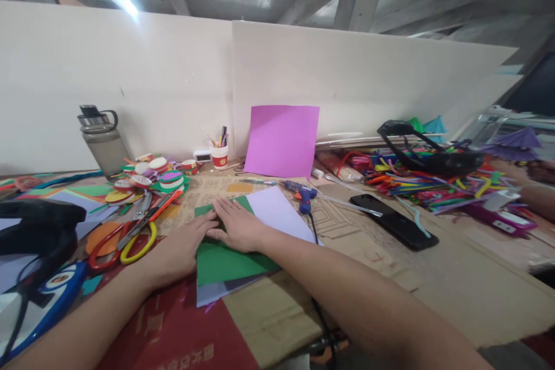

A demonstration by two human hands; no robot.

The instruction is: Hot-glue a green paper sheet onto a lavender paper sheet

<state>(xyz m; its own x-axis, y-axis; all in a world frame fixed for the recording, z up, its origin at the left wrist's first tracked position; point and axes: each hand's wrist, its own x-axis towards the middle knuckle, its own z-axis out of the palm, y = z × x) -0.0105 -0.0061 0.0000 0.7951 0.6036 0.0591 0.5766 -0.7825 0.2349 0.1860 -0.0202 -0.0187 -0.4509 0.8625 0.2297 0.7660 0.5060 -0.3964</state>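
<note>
A sheet of green paper (229,263) lies over lavender paper (277,211) on the cardboard-covered table. Its upper part slants, as if folded, and lavender shows beyond it at the upper right and lower left. My right hand (238,225) presses flat on the green paper, fingers stretched toward its upper left edge. Along the left edge rests my left hand (182,243), its extended fingers meeting those of the right hand. Neither hand grips anything. Left of the left hand are red-handled scissors (104,251) and yellow-handled scissors (139,245).
A blue glue gun (306,199) with a black cord lies beyond the paper. Right of it is a black phone (394,222), near many coloured pipe cleaners (416,185). A purple sheet (281,139) leans on the white board. A water bottle (104,144) stands back left.
</note>
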